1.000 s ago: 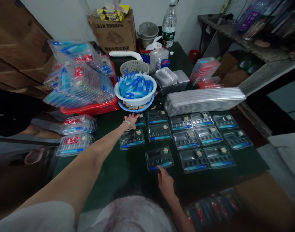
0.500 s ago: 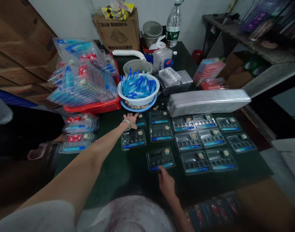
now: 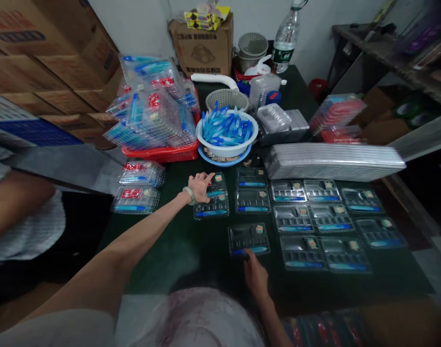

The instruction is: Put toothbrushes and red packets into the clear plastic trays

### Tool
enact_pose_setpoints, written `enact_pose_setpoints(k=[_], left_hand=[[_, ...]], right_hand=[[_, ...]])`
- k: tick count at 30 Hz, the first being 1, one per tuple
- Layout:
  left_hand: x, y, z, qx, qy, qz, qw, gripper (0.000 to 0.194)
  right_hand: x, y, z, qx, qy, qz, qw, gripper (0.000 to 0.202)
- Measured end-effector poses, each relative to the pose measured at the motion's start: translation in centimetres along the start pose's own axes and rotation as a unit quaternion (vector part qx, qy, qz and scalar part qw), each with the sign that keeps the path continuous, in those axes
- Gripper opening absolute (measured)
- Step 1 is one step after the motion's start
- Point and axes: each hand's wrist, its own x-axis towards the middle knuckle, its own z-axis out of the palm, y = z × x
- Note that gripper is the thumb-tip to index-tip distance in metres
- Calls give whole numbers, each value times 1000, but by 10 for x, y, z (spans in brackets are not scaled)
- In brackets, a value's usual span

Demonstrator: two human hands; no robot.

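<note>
My left hand (image 3: 200, 187), with a pale bracelet at the wrist, lies fingers apart over the left part of a clear tray (image 3: 219, 181) holding a blue pen. Just below that tray is another tray with a pen (image 3: 211, 207). My right hand (image 3: 255, 272) is at the lower edge of a separate tray (image 3: 247, 237), fingertips by the dark blue end of its pen; whether it grips anything is hidden. Several more trays with blue pens and small labels stand in rows to the right, such as one tray (image 3: 293, 219).
Behind the trays stands a white bowl of blue pens (image 3: 227, 150) in a blue basin. Filled packs are heaped in a red basket (image 3: 162, 153). A long stack of clear trays (image 3: 336, 161) lies at the right. At far left is a person's arm (image 3: 21, 200).
The view has shifted left, so the table things appear further right. A person's arm and sleeve now show more at the left. My left hand stays near the same trays.
</note>
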Motion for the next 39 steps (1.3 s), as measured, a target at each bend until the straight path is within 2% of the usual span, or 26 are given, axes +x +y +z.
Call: enact_pose_setpoints(k=[3,7,9,12,16,20,23,26,30,34,39], left_hand=[[-28,4,7,-25,15,-3,1000,109],[-67,4,28,-54,36,9,998,107],[-85,-1,37,-67,47,12,997,106],[-113,-19,42,-81,63,-33,994,106],[-151,-64,38,-76,73,-116,988,109],[-186,-126,36,-53,34,-188,980,115],[-204,-174,39,-35,29,-209,977,113],[-211,-212,45,-27,41,-193,980,110],[-200,-242,49,-34,24,-184,982,109],[-183,-258,51,-48,-7,-170,984,109],[-175,-265,55,-57,-21,-123,991,106]], right_hand=[[-1,1,0,4,-19,5,1000,39],[-7,9,7,5,-40,33,999,42],[-10,14,11,11,-49,46,998,45],[-12,19,13,22,-63,56,996,51],[-12,19,10,38,-86,72,993,55],[-11,20,11,40,-87,100,990,56],[-10,23,14,54,-87,106,989,58],[-8,23,16,55,-88,121,987,61],[-8,18,15,58,-67,127,988,60],[-8,15,15,41,-56,137,988,59],[-9,10,14,27,-71,141,987,56]])
